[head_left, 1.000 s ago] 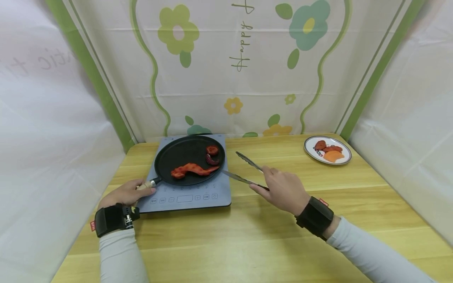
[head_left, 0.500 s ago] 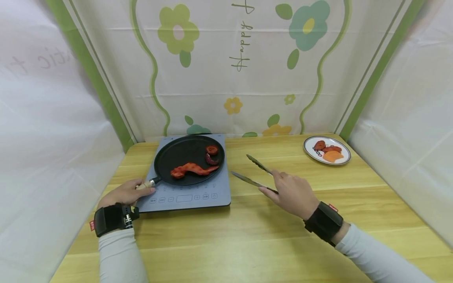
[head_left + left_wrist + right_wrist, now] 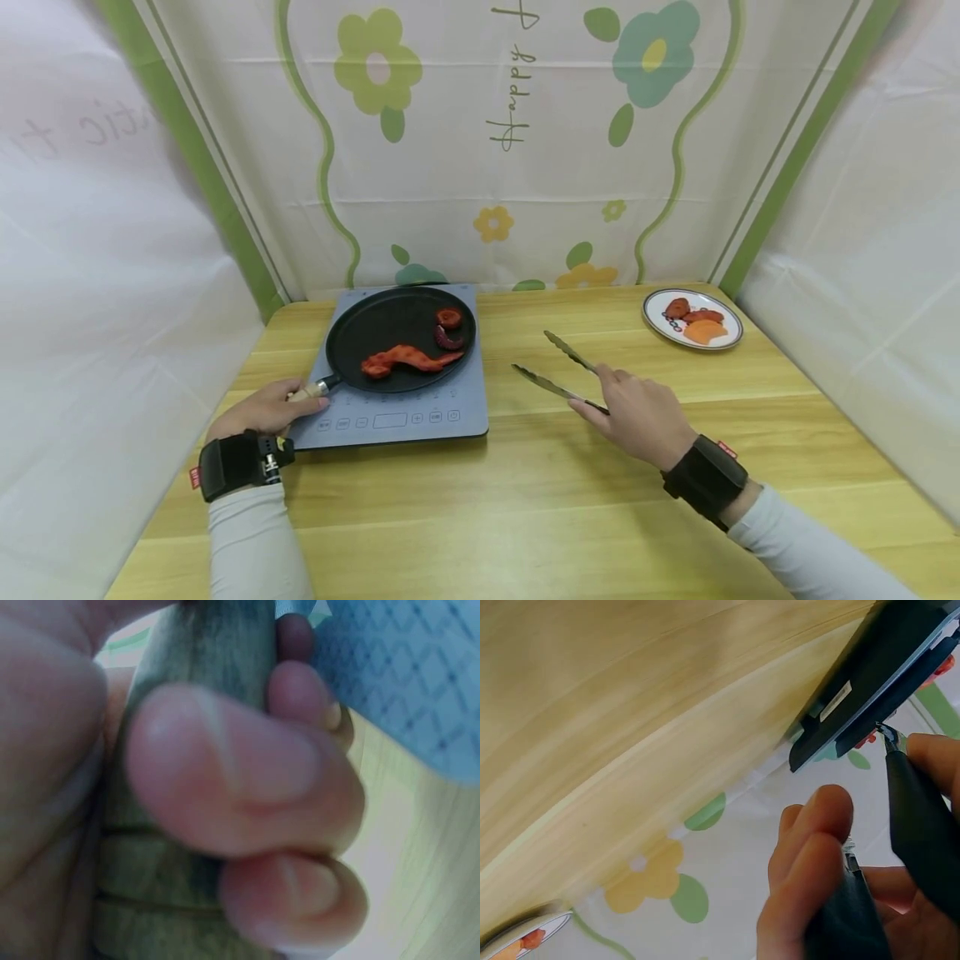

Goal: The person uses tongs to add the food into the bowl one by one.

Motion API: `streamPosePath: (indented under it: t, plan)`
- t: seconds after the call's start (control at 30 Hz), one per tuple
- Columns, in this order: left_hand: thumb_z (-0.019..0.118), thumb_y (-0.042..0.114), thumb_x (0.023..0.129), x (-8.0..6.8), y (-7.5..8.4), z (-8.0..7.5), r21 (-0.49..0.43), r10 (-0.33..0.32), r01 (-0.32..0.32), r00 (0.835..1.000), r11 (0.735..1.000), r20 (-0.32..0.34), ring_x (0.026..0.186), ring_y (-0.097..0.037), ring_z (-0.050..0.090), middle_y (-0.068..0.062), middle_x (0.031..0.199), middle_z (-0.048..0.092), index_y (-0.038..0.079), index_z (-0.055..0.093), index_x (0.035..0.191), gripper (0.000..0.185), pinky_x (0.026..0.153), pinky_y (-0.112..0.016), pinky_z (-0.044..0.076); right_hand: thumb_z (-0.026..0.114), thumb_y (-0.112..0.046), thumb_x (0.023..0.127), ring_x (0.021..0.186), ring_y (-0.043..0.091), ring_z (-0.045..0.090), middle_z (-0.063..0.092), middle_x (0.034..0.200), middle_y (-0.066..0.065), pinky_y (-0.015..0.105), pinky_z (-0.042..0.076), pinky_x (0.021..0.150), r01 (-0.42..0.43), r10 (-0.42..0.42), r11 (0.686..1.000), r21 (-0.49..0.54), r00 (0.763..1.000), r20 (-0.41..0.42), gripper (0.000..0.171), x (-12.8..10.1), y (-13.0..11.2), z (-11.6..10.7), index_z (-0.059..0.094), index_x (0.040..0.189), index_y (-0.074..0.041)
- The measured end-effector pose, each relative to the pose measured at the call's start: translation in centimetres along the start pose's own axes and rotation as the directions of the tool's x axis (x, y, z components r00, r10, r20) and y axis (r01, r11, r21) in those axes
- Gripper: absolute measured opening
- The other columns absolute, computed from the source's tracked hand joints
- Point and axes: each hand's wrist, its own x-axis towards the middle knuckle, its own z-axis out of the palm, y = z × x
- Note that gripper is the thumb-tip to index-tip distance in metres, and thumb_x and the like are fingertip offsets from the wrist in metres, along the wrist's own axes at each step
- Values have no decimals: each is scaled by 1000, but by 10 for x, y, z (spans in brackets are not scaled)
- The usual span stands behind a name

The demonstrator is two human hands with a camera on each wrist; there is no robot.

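Note:
My left hand (image 3: 262, 408) grips the wooden handle (image 3: 217, 645) of a round black frying pan (image 3: 386, 321), fingers curled round it in the left wrist view. In the pan lie a long wavy red food piece (image 3: 405, 359), a round red piece (image 3: 448, 317) and a dark red curved piece (image 3: 447, 338). Under the pan is a grey induction cooker (image 3: 468, 408). My right hand (image 3: 645, 417) holds metal tongs (image 3: 543, 382) right of the cooker, their arms spread with nothing between the tips. Dark tong grips show between the fingers in the right wrist view.
A white plate (image 3: 657, 310) with a dark rim stands at the back right, bearing reddish-brown food pieces (image 3: 678, 308) and an orange slice (image 3: 705, 332). White flowered cloth (image 3: 435, 125) encloses the wooden table (image 3: 480, 517) at the back and both sides.
My right hand has drawn the spread tongs away from the pan, rightward and slightly towards me. The left hand, pan and food pieces have stayed in place.

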Motion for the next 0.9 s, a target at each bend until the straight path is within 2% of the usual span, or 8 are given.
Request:
streamPosePath:
  t: [0.13, 0.37, 0.63, 0.9]
  plan:
    - [66, 29, 105, 0, 2, 0, -15, -7, 7, 1000, 1000, 3, 54, -13, 43, 4, 62, 42, 3, 56, 103, 28, 54, -27, 40, 73, -52, 96, 56, 22, 63, 73, 84, 17, 31, 43, 42, -4, 4, 1000, -15, 1000, -12, 64, -3, 7, 1, 64, 121, 6]
    - [67, 29, 104, 0, 1, 1, -29, -7, 8, 1000, 1000, 9, 53, -11, 42, 5, 60, 42, 2, 57, 105, 28, 52, -26, 39, 71, -52, 98, 54, 19, 59, 71, 81, 15, 30, 42, 43, -38, 39, 999, -10, 999, 19, 63, -10, 17, 0, 64, 120, 7]
    - [65, 27, 105, 0, 1, 1, -25, -9, 9, 1000, 1000, 4, 52, -10, 41, 6, 59, 40, 3, 56, 103, 26, 52, -25, 38, 69, -52, 99, 61, 27, 67, 74, 86, 21, 37, 47, 45, -90, 90, 996, -1, 995, 31, 66, -18, 29, 0, 65, 126, 8]
    - [65, 28, 105, 0, 0, 0, -20, -17, 17, 1000, 1000, 7, 52, -11, 41, 6, 59, 40, 4, 54, 100, 27, 52, -26, 38, 66, -53, 101, 62, 30, 68, 74, 90, 25, 39, 47, 46, -149, 148, 989, 13, 987, 62, 70, -26, 43, 0, 63, 129, 11]
